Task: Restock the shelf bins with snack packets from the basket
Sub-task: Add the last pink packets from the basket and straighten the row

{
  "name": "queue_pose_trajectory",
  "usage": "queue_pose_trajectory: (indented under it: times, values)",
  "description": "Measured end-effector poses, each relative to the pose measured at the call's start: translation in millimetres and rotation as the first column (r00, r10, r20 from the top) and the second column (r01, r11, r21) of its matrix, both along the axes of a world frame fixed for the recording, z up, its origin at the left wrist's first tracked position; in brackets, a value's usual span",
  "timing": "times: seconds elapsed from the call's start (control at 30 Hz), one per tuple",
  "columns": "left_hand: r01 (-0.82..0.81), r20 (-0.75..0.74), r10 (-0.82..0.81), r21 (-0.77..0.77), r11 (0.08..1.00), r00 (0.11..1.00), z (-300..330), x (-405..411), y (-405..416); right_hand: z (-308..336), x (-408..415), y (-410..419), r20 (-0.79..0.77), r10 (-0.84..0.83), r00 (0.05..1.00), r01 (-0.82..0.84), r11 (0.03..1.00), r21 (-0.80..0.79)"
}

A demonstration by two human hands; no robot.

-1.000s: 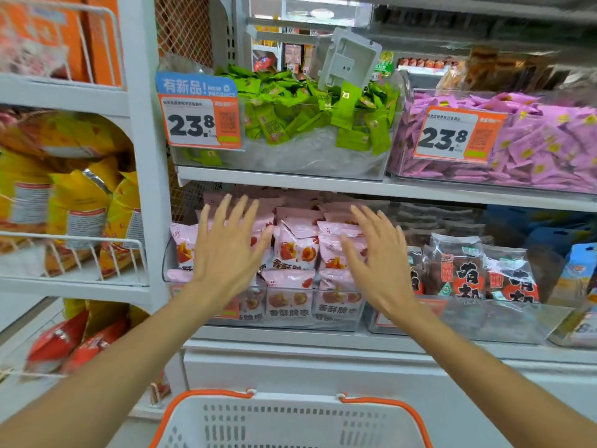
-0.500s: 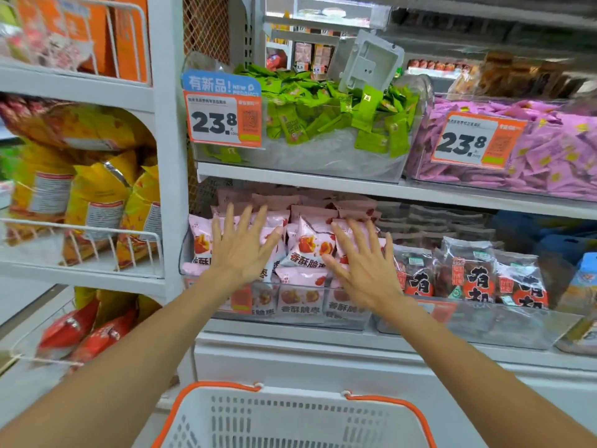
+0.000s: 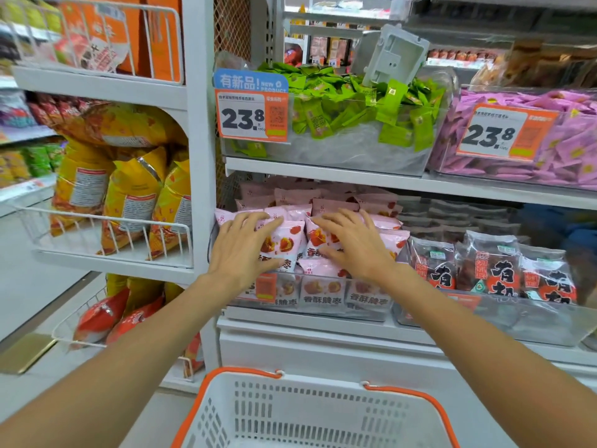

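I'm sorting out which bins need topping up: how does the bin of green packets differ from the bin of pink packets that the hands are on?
The green packet bin sits on the upper shelf; the pink packet bin sits one shelf below. The green one looks partly filled, with bare clear wall below its small wrappers; the pink one is heaped above its rim with larger bags. Both hands, left hand and right hand, rest on the pink packets only. Both bins are clear plastic.

Both arms are stretched out forward, bare from the elbow down. The left hand [image 3: 240,245] is laid flat with the palm down, its fingers spread a little and pointed to the right. The right hand [image 3: 355,244] is laid flat too, just beside it, with fingers pointed up and to the left. Nothing is gripped by either hand.
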State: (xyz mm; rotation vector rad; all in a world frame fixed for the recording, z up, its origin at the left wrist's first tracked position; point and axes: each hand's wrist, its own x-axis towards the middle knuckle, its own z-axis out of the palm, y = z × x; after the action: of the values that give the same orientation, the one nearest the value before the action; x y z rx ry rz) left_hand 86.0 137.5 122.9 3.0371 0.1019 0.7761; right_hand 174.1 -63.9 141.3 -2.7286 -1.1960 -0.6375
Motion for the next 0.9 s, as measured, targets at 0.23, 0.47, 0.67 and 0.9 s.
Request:
queue_pose_trajectory:
  times: [0.23, 0.47, 0.67, 0.9]
  values:
    - [-0.004, 0.004, 0.004, -0.043, 0.999, 1.000, -4, 1, 0, -14, 4, -4, 0.021, 0.017, 1.000, -0.016, 0.998, -0.053]
    - [-0.032, 0.019, 0.035, -0.138, 0.990, 0.999, 9, -29, -10, 1, -29, -22, -0.093, -0.045, 0.995, 0.053, 0.995, 0.081]
    - [-0.073, -0.267, -0.009, -0.292, 0.954, 0.964, 21, -90, -66, 1, -86, -81, -0.359, -0.046, 0.932, 0.052, 0.999, 0.007]
    - [-0.067, -0.469, -0.180, -0.462, 0.884, 0.864, 46, -131, -129, 23, -134, -145, -0.585, -0.077, 0.807, 0.066, 0.997, -0.039]
